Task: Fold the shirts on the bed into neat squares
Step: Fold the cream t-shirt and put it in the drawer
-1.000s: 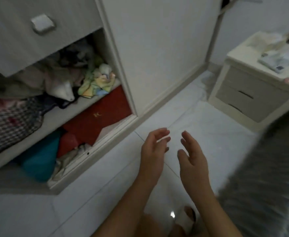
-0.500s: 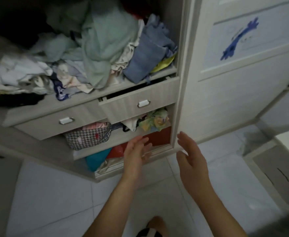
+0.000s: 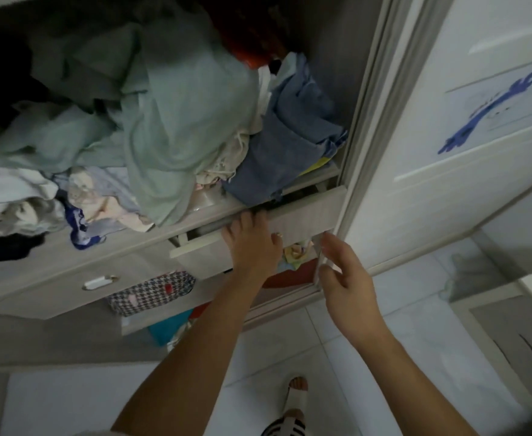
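Observation:
No bed shows in the head view; I face an open wardrobe. A heap of crumpled clothes fills its shelf: a pale green garment (image 3: 176, 127) draped over the middle and a folded blue denim piece (image 3: 286, 146) at the right. Below the shelf a drawer (image 3: 302, 215) stands partly pulled out. My left hand (image 3: 252, 243) lies on its front with the fingertips hooked over the top edge. Fingers loosely bent, my right hand (image 3: 343, 272) hovers by the wardrobe's vertical frame edge (image 3: 319, 262) and holds nothing.
A second drawer with a metal handle (image 3: 98, 282) sits shut at the left. Under the drawers are a houndstooth bag (image 3: 151, 294) and red and teal items. The white wardrobe door (image 3: 466, 152) is at the right, a bedside cabinet (image 3: 523, 338) lower right, my sandalled foot (image 3: 293, 401) on white tiles.
The view swung up from the floor and lower shelves to the clothes shelf. Both hands rose and reached forward; the left hand now touches the drawer's top edge.

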Demonstrator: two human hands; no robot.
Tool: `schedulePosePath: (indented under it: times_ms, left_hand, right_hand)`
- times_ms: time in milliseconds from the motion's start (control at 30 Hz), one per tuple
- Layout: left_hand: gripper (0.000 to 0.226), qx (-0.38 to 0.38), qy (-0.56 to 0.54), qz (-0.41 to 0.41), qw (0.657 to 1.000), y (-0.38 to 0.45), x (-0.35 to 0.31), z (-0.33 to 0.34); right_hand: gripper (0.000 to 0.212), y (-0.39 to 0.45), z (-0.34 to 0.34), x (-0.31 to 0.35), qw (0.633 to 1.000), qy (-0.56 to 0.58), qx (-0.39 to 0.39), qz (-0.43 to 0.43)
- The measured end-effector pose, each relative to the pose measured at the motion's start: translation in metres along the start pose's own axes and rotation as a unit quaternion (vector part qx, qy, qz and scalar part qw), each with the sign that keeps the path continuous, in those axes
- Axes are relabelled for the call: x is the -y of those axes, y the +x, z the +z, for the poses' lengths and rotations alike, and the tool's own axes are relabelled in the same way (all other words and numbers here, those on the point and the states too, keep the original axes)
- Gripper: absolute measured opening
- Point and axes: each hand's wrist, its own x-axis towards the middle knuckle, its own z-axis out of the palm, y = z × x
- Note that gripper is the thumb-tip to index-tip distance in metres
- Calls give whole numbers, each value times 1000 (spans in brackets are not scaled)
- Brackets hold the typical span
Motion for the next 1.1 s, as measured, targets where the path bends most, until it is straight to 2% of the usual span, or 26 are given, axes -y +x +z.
schedulePosePath:
  times_ms: [167, 333, 567, 800, 1100]
  left_hand:
    - [45, -7, -11, 5, 1000, -2, -1, 1]
    - [34, -11, -29, 23, 999, -40, -6, 0]
    - [22, 7, -155, -2, 988, -128, -27, -1]
    - [26, -6, -164, 7, 986, -232, -47, 4]
    - [33, 30, -159, 10, 987, -304, -61, 7]
  right_hand:
    - [52, 13, -4, 9, 1000, -1, -22, -4]
    - [53, -6, -18, 6, 999, 20, -48, -8]
    - [53, -90, -53, -10, 996, 55, -67, -12]
    - [51, -194, -91, -32, 994, 72, -81, -12]
    - [50, -268, -123, -51, 992, 64, -109, -1]
